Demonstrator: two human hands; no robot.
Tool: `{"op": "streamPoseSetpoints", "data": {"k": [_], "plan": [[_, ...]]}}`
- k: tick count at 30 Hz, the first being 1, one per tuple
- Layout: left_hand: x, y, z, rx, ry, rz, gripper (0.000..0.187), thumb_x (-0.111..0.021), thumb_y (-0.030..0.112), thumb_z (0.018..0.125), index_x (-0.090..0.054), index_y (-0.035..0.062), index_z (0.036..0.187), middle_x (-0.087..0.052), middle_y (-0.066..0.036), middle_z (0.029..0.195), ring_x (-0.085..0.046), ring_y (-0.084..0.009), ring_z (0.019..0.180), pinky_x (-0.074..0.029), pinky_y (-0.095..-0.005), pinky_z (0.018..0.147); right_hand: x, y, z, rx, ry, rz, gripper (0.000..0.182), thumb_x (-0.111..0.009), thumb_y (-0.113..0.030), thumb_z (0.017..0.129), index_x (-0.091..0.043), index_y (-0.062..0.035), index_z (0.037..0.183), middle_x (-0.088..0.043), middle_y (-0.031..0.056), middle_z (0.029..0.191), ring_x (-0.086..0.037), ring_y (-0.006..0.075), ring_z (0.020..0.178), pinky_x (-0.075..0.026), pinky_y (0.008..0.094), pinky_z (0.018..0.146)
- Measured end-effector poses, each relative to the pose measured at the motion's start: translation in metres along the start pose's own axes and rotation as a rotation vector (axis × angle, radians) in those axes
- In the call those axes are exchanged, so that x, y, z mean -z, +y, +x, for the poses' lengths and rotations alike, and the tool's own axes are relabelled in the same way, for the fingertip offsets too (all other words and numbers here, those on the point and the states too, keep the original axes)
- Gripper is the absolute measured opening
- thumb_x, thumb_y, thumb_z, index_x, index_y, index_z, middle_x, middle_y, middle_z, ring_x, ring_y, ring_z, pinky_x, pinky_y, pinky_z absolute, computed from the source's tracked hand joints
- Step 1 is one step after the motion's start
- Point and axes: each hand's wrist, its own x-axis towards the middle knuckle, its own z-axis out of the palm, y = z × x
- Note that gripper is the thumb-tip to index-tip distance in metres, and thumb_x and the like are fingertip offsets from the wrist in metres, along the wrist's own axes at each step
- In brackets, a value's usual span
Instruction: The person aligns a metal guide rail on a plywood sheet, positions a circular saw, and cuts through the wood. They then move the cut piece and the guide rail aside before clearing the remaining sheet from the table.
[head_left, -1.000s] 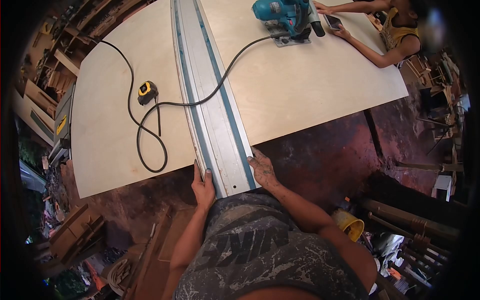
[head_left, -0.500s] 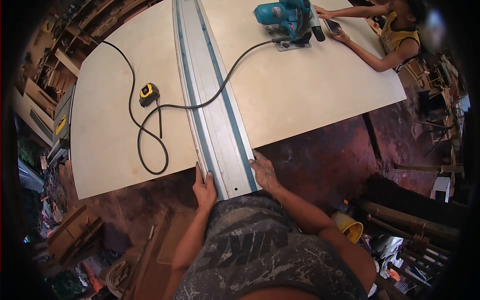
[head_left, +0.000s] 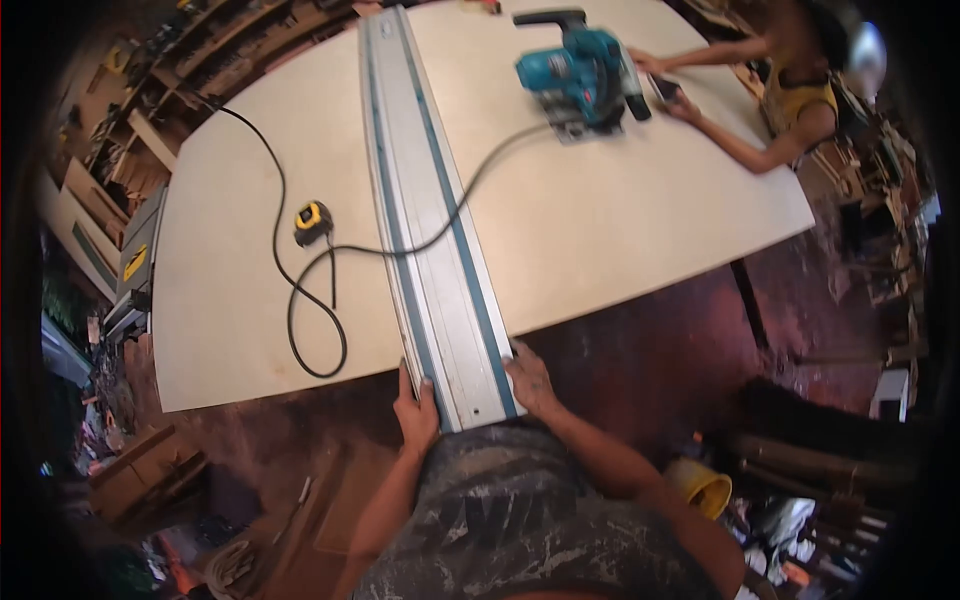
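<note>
Head view: metal guide rail [head_left: 440, 260] between left hand [head_left: 418, 412] and right hand [head_left: 531, 382], both grasping its near-end edges.

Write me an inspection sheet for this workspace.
Surface: pale sheet; no damage seen
Job's things: rail across the sheet, near end past its edge; saw on the sheet, right of the rail
Clutter: tape measure, left of the rail
Grippers: bare hands; left hand and right hand hold the rail's opposite edges
Cables: black cord crosses the rail, loops at left
Surroundings: co-worker beyond the saw; bucket at right
</note>
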Motion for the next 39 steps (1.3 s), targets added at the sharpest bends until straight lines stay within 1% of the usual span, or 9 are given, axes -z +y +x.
{"op": "streamPoseSetpoints", "data": {"k": [3,7,12,18,23,29,32,35,39], "plan": [[0.004,0.014,-0.001,0.029,0.0,0.04,0.06,-0.057,0.021,0.101,-0.04,-0.0033,0.153,-0.066,-0.034,0.125,-0.069,-0.0412,0.117,-0.052,-0.0434,0.099,-0.001,0.014,0.003,0.125,-0.02,0.007,0.047,-0.052,-0.025,0.102,-0.051,0.0051,0.139,-0.071,0.0264,0.105,-0.07,0.0362,0.101,-0.051,0.0414,0.093],[0.003,0.005,0.0,-0.062,0.035,0.146,0.059,-0.058,0.021,0.099,-0.043,-0.0021,0.152,-0.063,-0.033,0.126,-0.065,-0.0431,0.116,-0.05,-0.0469,0.099,-0.001,0.02,0.0,-0.099,-0.088,0.051,0.046,-0.051,-0.027,0.105,-0.049,0.0047,0.139,-0.066,0.0187,0.12,-0.063,0.0236,0.112,-0.047,0.035,0.099],[0.004,0.002,-0.001,-0.041,0.044,0.254,0.059,-0.061,0.02,0.097,-0.046,-0.002,0.15,-0.057,-0.026,0.11,-0.059,-0.0423,0.102,-0.048,-0.0482,0.093,0.0,0.021,0.003,0.031,-0.061,-0.02,0.045,-0.051,-0.027,0.106,-0.049,0.0037,0.14,-0.064,0.0178,0.121,-0.062,0.0253,0.114,-0.047,0.0369,0.101],[0.008,0.007,-0.001,0.019,-0.012,0.318,0.062,-0.061,0.021,0.097,-0.041,-0.0009,0.152,-0.048,-0.025,0.116,-0.055,-0.0417,0.107,-0.047,-0.05,0.095,-0.005,0.021,0.001,-0.054,-0.06,0.032,0.044,-0.051,-0.024,0.105,-0.051,0.0024,0.14,-0.06,0.0203,0.129,-0.061,0.0307,0.119,-0.044,0.0386,0.105],[0.02,0.008,0.01,-0.035,-0.089,0.458,0.072,-0.067,0.023,0.093,-0.037,0.0004,0.155,-0.045,-0.032,0.123,-0.052,-0.0471,0.114,-0.043,-0.0516,0.102,-0.002,0.013,-0.001,-0.059,-0.054,-0.023,0.046,-0.052,-0.021,0.103,-0.049,0.0036,0.143,-0.057,0.0204,0.134,-0.056,0.0289,0.128,-0.041,0.0393,0.11],[0.042,0.034,0.026,0.012,-0.269,0.538,0.074,-0.071,0.028,0.091,-0.042,-0.0045,0.15,-0.047,-0.03,0.123,-0.05,-0.0454,0.115,-0.048,-0.0526,0.094,-0.007,0.025,-0.002,-0.112,-0.029,0.098,0.047,-0.053,-0.017,0.104,-0.046,0.0035,0.146,-0.057,0.0184,0.136,-0.056,0.026,0.127,-0.041,0.0366,0.11],[0.041,0.02,0.026,-0.127,-0.24,0.568,0.075,-0.07,0.029,0.093,-0.039,-0.0046,0.152,-0.058,-0.033,0.116,-0.059,-0.0485,0.108,-0.052,-0.0528,0.087,-0.007,0.027,-0.002,-0.111,-0.032,0.085,0.047,-0.054,-0.018,0.105,-0.047,0.0037,0.146,-0.058,0.0185,0.136,-0.058,0.0254,0.125,-0.043,0.0361,0.109],[0.042,0.033,0.029,0.13,-0.379,0.416,0.074,-0.067,0.028,0.095,-0.035,-0.0059,0.153,-0.067,-0.036,0.107,-0.067,-0.0524,0.097,-0.055,-0.0537,0.082,-0.004,0.018,-0.002,-0.113,-0.017,0.025,0.046,-0.054,-0.019,0.105,-0.048,0.0043,0.145,-0.058,0.0189,0.135,-0.06,0.0251,0.123,-0.044,0.0361,0.107],[0.035,0.01,0.025,-0.009,-0.299,0.311,0.073,-0.064,0.026,0.098,-0.031,-0.0078,0.153,-0.069,-0.037,0.102,-0.069,-0.0544,0.092,-0.055,-0.0545,0.081,-0.006,0.027,-0.002,-0.116,-0.005,0.047,0.047,-0.055,-0.02,0.105,-0.05,0.0047,0.144,-0.06,0.02,0.135,-0.061,0.0248,0.121,-0.046,0.0359,0.106]]}}
